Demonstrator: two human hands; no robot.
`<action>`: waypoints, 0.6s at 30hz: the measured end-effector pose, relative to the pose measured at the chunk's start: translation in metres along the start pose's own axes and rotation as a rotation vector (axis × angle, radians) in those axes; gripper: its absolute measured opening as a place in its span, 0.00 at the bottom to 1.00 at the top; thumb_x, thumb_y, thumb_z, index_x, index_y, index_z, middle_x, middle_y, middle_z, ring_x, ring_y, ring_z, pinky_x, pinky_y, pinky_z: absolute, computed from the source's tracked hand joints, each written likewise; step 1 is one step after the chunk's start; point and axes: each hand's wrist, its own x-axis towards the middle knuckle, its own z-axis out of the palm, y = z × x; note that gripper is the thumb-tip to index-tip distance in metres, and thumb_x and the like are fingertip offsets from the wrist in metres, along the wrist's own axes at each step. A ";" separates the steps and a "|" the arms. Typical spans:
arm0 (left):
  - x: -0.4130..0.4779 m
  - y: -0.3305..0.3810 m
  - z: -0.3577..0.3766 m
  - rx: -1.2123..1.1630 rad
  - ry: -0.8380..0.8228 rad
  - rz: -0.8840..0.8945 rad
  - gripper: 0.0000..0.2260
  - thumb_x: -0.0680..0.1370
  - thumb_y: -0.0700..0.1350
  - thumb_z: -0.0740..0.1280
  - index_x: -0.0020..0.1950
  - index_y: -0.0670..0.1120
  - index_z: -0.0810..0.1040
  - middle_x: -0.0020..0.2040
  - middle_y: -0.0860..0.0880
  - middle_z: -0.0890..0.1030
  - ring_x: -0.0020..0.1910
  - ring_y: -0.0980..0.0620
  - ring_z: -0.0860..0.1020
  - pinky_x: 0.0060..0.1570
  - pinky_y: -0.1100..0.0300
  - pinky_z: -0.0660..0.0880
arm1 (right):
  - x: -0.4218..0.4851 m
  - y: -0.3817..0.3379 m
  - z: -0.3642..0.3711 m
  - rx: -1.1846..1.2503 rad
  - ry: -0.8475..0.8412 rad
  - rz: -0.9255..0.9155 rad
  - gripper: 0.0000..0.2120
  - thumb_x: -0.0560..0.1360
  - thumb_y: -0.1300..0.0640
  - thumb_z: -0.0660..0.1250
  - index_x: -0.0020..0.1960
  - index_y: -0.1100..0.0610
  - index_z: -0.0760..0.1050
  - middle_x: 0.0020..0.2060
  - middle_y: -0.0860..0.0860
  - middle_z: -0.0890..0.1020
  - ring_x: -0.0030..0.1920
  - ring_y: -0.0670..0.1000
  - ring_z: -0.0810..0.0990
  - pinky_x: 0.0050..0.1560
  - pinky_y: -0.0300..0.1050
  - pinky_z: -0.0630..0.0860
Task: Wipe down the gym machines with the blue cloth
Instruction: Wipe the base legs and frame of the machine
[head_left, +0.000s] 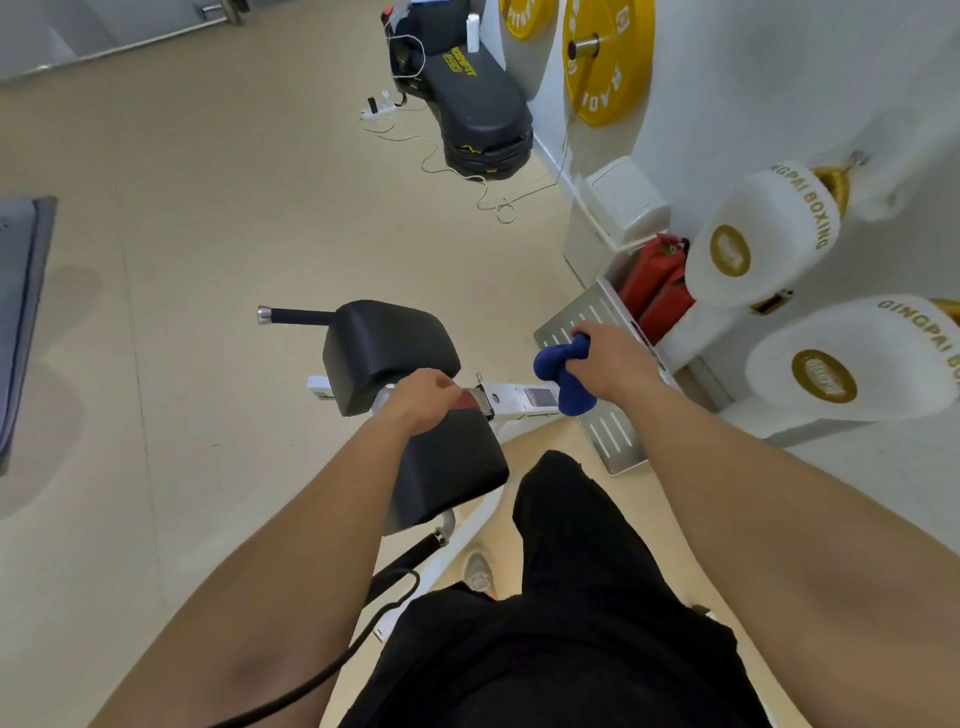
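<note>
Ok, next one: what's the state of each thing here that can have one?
blue cloth: bunched, gripped in the right hand, by the white frame bar.
right hand: fingers curled round the cloth.
left hand: grips the top edge of the near black pad.
far black pad: untouched.
white bin: lid closed.
yellow weight plate: hung on its wall peg.

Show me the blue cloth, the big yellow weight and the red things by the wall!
blue cloth (555, 361): head view, on its bunched upper lump.
yellow weight (621, 78): head view, on its flat yellow face.
red things (655, 278): head view, on the red side of one of them.
</note>
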 end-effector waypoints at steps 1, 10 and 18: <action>0.002 0.005 -0.001 -0.009 0.008 -0.005 0.12 0.79 0.48 0.63 0.54 0.43 0.81 0.51 0.44 0.82 0.51 0.44 0.80 0.57 0.48 0.76 | 0.005 0.001 -0.004 -0.008 -0.004 -0.016 0.07 0.74 0.58 0.61 0.52 0.56 0.74 0.46 0.55 0.81 0.47 0.57 0.79 0.48 0.51 0.77; 0.038 0.053 0.029 -0.044 0.126 -0.100 0.12 0.80 0.46 0.61 0.50 0.40 0.80 0.52 0.40 0.82 0.46 0.45 0.79 0.55 0.49 0.76 | 0.066 0.045 -0.030 -0.019 -0.104 -0.174 0.02 0.72 0.54 0.60 0.44 0.48 0.68 0.41 0.51 0.80 0.43 0.54 0.80 0.45 0.52 0.79; 0.054 0.146 0.108 -0.190 0.178 -0.188 0.13 0.82 0.45 0.60 0.60 0.42 0.79 0.54 0.46 0.81 0.46 0.51 0.78 0.46 0.56 0.74 | 0.105 0.132 -0.067 -0.057 -0.268 -0.358 0.03 0.71 0.54 0.61 0.44 0.49 0.68 0.39 0.49 0.78 0.42 0.53 0.78 0.41 0.47 0.75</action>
